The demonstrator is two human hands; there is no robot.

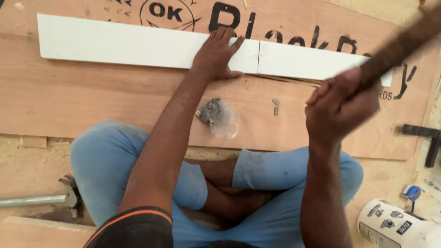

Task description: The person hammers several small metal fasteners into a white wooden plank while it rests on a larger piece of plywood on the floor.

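My left hand [216, 54] lies flat, fingers spread, on a long white strip [115, 43] that rests on a plywood sheet [92, 96]. A second white strip [303, 62] butts against it at a thin seam just right of my fingers. My right hand [337, 108] is raised above the sheet, closed around a dark, motion-blurred wooden handle [399, 48] that runs up to the top right; its far end is out of view. I sit cross-legged in blue trousers [105, 160] at the sheet's near edge.
A small clear plastic bag of nails [219, 117] and a short strip of staples [275, 106] lie on the plywood. A hammer [64, 197] lies at the left, a black square [427, 138] at the right, a white container [395, 225] at the bottom right.
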